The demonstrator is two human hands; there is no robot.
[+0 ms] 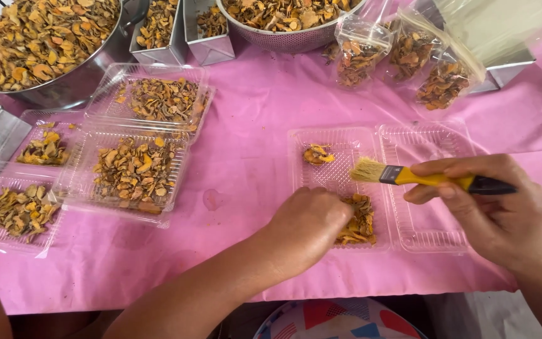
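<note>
My left hand (pixel 305 226) rests fingers-down on a pile of dried orange-brown slices (pixel 360 221) in the near part of a clear hinged plastic tray (pixel 340 179). A smaller clump of slices (pixel 317 154) lies at the tray's far end. My right hand (pixel 494 207) grips a small brush (pixel 403 176) with a yellow and black handle; its pale bristles hover over the tray, pointing left. The tray's open lid (pixel 428 188) lies flat to the right, under my right hand.
A pink cloth (pixel 252 132) covers the table. At left lie several clear trays of slices (pixel 136 169). Metal bowls (pixel 45 44) and rectangular tins (pixel 158 28) of slices stand at the back. Clear bags of slices (pixel 409 56) sit back right. A patterned round object (pixel 340 320) is below the table edge.
</note>
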